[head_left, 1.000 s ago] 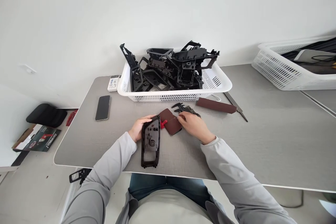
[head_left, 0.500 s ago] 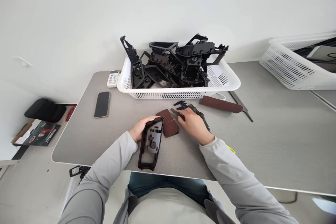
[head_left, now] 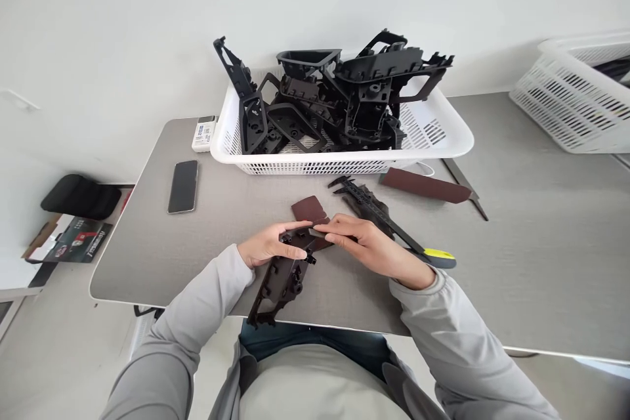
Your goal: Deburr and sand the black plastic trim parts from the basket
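My left hand (head_left: 268, 249) is closed round the top end of a black plastic frame part (head_left: 280, 279), which is tilted up off the table with its lower end over the front edge. My right hand (head_left: 369, 246) grips a slim file with a yellow-tipped black handle (head_left: 436, 256). The file's tip lies against the top of the part, between my two hands. A brown sheet of sandpaper (head_left: 308, 209) lies on the table just behind my fingers.
A white basket (head_left: 344, 163) piled with black plastic parts stands behind. In front of it lie a caliper (head_left: 357, 193), a brown sandpaper strip (head_left: 426, 186) and a flat metal file (head_left: 467, 187). A phone (head_left: 182, 177) lies at left, a second white basket (head_left: 571, 98) at far right.
My right hand has left the caliper area, taken up the yellow-handled file and brought it to the part. My left hand has lifted and tilted the black part.
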The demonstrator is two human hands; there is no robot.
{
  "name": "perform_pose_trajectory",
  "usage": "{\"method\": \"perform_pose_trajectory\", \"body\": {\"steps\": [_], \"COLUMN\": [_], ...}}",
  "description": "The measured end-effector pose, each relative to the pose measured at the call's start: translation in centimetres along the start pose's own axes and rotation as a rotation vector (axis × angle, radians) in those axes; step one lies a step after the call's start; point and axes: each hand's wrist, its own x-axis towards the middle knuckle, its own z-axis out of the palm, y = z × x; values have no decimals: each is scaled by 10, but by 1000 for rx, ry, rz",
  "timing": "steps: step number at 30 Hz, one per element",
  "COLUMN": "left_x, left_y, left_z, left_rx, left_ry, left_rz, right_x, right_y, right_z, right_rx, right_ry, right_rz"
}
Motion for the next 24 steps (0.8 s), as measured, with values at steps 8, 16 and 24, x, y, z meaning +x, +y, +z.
{"method": "perform_pose_trajectory", "body": {"steps": [8, 16, 24], "left_x": [-1, -1, -2], "left_y": [2, -1, 4], "left_z": [5, 5, 6], "left_rx": [137, 180, 164], "left_ry": [35, 23, 27], "left_rz": [-12, -57, -42], "right_x": [-1, 0, -3], "right_y": [2, -2, 0], "right_z": [14, 18, 14], "right_rx": [-96, -148, -129], "right_ry": [-8, -31, -10], "right_rz": [-81, -66, -60]}}
